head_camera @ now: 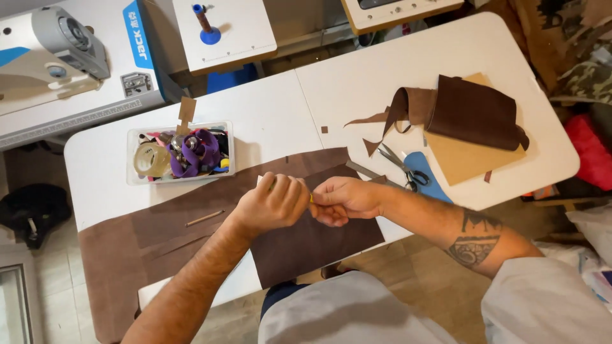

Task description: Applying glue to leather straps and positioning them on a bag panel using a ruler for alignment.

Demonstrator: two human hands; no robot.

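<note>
My left hand point(273, 204) and my right hand point(344, 200) meet above a dark brown leather piece point(312, 245) that lies at the table's front edge. Both hands pinch a small yellowish object point(312, 198) between their fingertips; what it is I cannot tell. A longer, lighter brown leather strip point(159, 223) runs under the hands and hangs off the table's left front corner. A thin wooden stick point(204, 218) rests on that strip, left of my left hand.
A clear plastic box point(180, 153) holds a tape roll, purple strap and small items. Scissors point(401, 167) lie on a blue sheet beside tan cardboard point(468, 159) and folded dark leather point(475, 111). A sewing machine point(64, 57) stands at far left. The white table's rim point(548, 127) curves at right.
</note>
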